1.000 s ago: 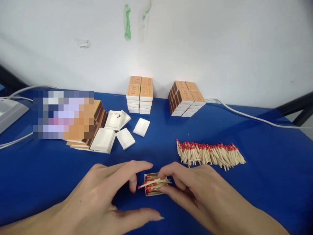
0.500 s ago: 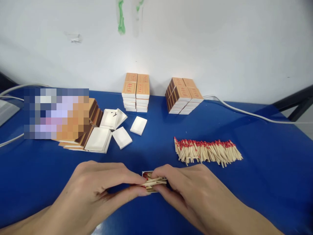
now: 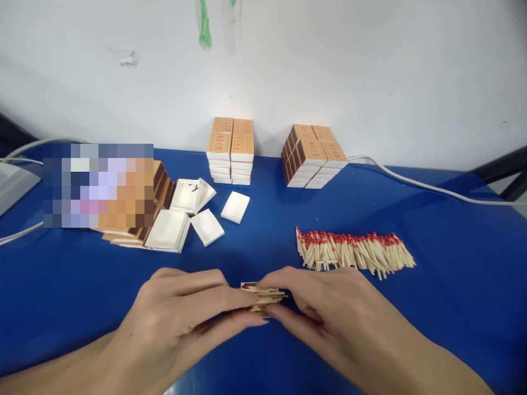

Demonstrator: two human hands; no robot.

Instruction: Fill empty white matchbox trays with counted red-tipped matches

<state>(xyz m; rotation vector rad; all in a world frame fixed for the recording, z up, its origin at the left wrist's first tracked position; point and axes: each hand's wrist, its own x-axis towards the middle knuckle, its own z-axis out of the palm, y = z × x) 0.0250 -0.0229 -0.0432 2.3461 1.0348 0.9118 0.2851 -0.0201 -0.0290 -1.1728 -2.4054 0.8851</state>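
Bright light; faint glare on tabletop (image 3: pixel 263 249); pixelated patch (image 3: pixel 99 185) at left.

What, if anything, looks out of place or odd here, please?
Green smears and a whitish scuff mar the pale wall. One white tray bears a dark mark, while those around it look plain. A match seems to lie crosswise at the near edge of the match pile.

wooden matches (image 3: pixel 272 295), matt card trays (image 3: pixel 208 227), smooth, faintly glossy tabletop (image 3: pixel 257 247).
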